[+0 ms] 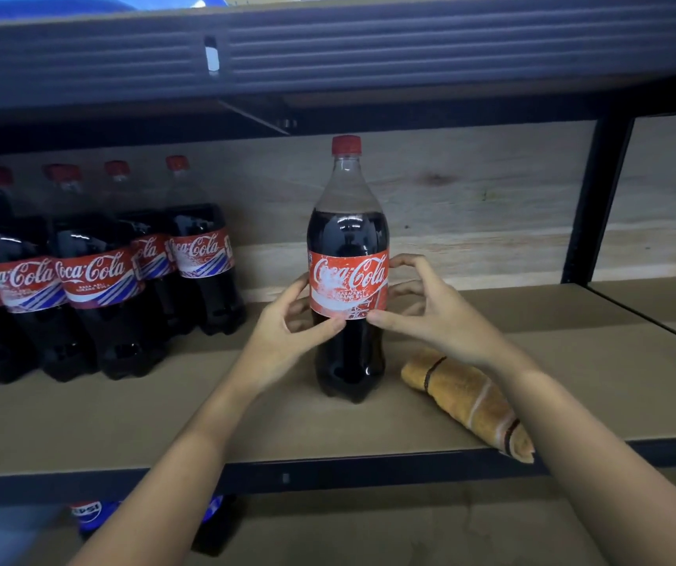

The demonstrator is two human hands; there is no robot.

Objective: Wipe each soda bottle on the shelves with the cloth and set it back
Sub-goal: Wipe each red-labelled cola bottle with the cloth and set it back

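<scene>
Head view: at centre, a cola bottle [347,275] stands upright on the shelf [164,418]. The left hand [287,324] and right hand [430,308] curl around its label. The cloth [467,398] lies untouched at 4 o'clock. It seems just set back or about to lift; wiping needs the cloth.

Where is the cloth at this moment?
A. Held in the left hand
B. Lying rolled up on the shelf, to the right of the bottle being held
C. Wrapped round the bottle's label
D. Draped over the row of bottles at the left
B: the cloth lies rolled on the shelf beside the upright bottle, while the left hand and right hand both grip the bottle at its label.
</scene>
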